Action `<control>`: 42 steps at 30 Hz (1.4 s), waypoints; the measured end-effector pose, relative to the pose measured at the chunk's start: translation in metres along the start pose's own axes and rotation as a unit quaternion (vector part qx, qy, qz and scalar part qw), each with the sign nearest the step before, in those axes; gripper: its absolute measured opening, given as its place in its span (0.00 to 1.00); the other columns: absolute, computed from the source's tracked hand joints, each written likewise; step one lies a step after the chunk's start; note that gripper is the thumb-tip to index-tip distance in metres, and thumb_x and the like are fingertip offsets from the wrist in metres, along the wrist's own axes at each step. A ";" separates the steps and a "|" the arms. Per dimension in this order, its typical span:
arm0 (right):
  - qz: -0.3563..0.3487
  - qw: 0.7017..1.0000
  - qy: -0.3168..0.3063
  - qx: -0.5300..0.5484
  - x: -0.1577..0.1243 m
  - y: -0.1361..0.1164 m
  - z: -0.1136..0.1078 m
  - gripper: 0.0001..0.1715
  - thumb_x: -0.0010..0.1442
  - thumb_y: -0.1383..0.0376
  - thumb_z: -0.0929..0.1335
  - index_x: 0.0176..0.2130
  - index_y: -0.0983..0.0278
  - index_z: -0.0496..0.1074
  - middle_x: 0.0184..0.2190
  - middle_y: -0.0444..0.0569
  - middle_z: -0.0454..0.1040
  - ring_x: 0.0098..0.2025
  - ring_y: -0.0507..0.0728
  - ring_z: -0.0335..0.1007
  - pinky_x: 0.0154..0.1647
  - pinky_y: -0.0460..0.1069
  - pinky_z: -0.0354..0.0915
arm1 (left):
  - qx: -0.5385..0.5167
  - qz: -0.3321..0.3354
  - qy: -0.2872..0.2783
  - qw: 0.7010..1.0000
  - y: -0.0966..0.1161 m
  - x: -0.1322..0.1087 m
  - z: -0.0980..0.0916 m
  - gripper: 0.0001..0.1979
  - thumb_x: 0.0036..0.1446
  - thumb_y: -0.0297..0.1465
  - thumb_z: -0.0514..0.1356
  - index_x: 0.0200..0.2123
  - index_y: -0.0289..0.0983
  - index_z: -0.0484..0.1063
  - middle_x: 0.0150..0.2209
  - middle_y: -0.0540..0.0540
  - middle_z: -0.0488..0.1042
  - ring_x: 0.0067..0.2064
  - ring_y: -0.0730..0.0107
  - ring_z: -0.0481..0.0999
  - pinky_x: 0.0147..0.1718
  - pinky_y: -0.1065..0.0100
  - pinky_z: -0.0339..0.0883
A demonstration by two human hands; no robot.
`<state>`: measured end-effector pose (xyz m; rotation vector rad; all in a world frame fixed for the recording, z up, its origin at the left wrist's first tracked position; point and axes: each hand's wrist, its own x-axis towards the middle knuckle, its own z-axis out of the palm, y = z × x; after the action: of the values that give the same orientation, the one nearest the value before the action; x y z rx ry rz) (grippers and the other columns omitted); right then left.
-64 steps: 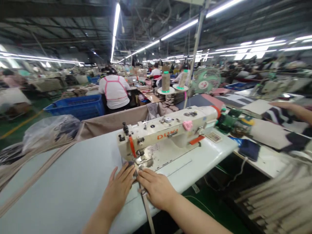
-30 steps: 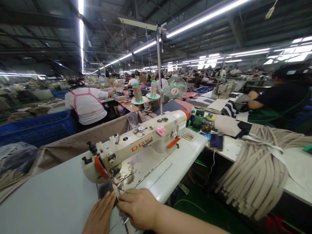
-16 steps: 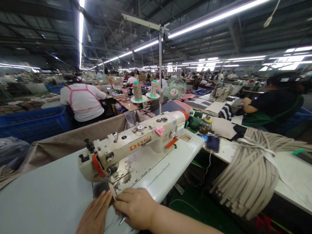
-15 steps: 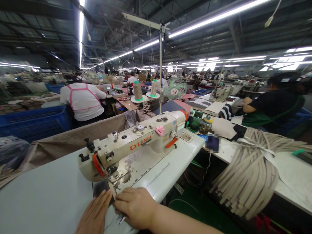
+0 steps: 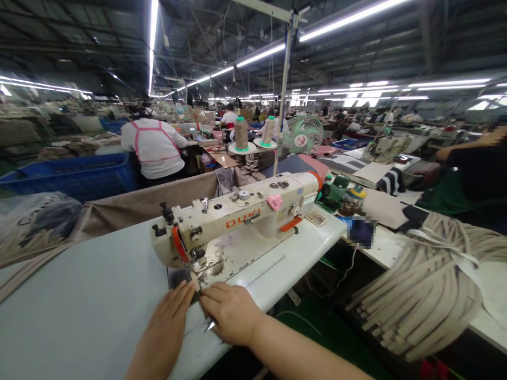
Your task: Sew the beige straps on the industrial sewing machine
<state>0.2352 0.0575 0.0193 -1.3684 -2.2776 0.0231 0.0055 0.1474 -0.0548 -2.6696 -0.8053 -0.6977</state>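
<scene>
Pressing flat in the head view, palm down and fingers stretched, the left hand (image 5: 170, 322) lies on the white table (image 5: 91, 295). The right hand (image 5: 229, 314) rests just beside it, fingers curled, with a metal tip (image 5: 209, 326) poking out beneath; I cannot tell whether it grasps that. Between their fingertips a beige strip (image 5: 195, 282) runs under the sewing machine (image 5: 237, 224) just ahead.

Head camera looks forward and down, close over the sewing machine (image 5: 237, 224)
</scene>
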 end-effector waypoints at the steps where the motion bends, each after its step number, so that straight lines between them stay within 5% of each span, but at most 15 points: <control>1: 0.003 1.000 -0.003 0.003 0.000 0.000 0.000 0.15 0.63 0.63 0.69 0.50 0.61 0.72 0.50 0.52 0.77 0.52 0.58 0.70 0.50 0.50 0.69 | -0.005 -0.008 -0.008 1.000 0.001 0.002 -0.001 0.34 0.65 0.24 0.46 0.74 0.37 0.48 0.66 0.39 0.69 0.66 0.56 0.70 0.66 0.51 0.61; 7: 0.018 1.000 -0.003 0.017 0.000 -0.001 0.000 0.16 0.59 0.69 0.68 0.48 0.62 0.73 0.49 0.53 0.76 0.52 0.60 0.68 0.51 0.52 0.70 | -0.029 -0.076 -0.074 0.994 0.009 0.022 -0.021 0.29 0.65 0.21 0.44 0.67 0.36 0.64 0.67 0.42 0.68 0.69 0.59 0.64 0.67 0.52 0.60; 17: -0.033 0.996 0.073 0.040 0.000 0.004 0.000 0.24 0.60 0.75 0.64 0.54 0.64 0.74 0.51 0.56 0.77 0.56 0.63 0.70 0.59 0.58 0.70 | -0.098 -0.198 -0.177 0.959 0.011 0.054 -0.056 0.32 0.64 0.18 0.46 0.69 0.42 0.62 0.70 0.46 0.65 0.73 0.62 0.55 0.71 0.50 0.50; 24: -0.072 0.986 0.093 0.121 -0.033 -0.012 -0.012 0.24 0.62 0.77 0.62 0.52 0.60 0.73 0.45 0.54 0.78 0.44 0.59 0.74 0.44 0.54 0.73 | -0.097 -0.216 -0.201 0.951 0.012 0.057 -0.060 0.35 0.61 0.16 0.47 0.69 0.41 0.60 0.71 0.46 0.62 0.74 0.56 0.53 0.71 0.47 0.47; 27: -0.093 0.985 0.039 0.140 -0.061 -0.014 -0.010 0.19 0.61 0.78 0.61 0.46 0.62 0.73 0.40 0.52 0.77 0.39 0.57 0.74 0.38 0.50 0.71 | -0.101 -0.222 -0.210 0.947 0.012 0.060 -0.064 0.35 0.60 0.16 0.48 0.69 0.40 0.60 0.72 0.45 0.61 0.74 0.52 0.53 0.71 0.45 0.47; 31: -0.018 0.980 -0.133 0.144 -0.097 -0.005 0.006 0.19 0.51 0.78 0.62 0.37 0.60 0.73 0.34 0.48 0.76 0.36 0.56 0.74 0.37 0.47 0.70 | -0.124 -0.223 -0.210 0.944 0.008 0.061 -0.066 0.36 0.58 0.16 0.50 0.69 0.41 0.60 0.71 0.43 0.61 0.74 0.52 0.53 0.71 0.43 0.47; 37: 0.120 0.933 -0.330 0.084 -0.130 0.012 0.038 0.25 0.59 0.67 0.68 0.55 0.55 0.77 0.57 0.50 0.76 0.59 0.63 0.72 0.61 0.51 0.67 | -0.231 -0.265 -0.155 0.923 -0.011 0.066 -0.053 0.33 0.52 0.18 0.59 0.62 0.42 0.71 0.67 0.42 0.68 0.71 0.51 0.61 0.70 0.46 0.52; 42: 0.120 0.910 -0.393 0.051 -0.133 0.010 0.051 0.31 0.55 0.71 0.69 0.56 0.50 0.77 0.54 0.48 0.77 0.60 0.63 0.71 0.62 0.51 0.65 | -0.248 -0.308 -0.097 0.913 -0.036 0.082 -0.032 0.17 0.62 0.23 0.54 0.48 0.39 0.80 0.56 0.44 0.77 0.58 0.64 0.75 0.64 0.64 0.64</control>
<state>0.2735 -0.0371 -0.0803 -1.7918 -2.6298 0.9140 0.0328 0.2006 0.0186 -2.9535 -1.7842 -0.8761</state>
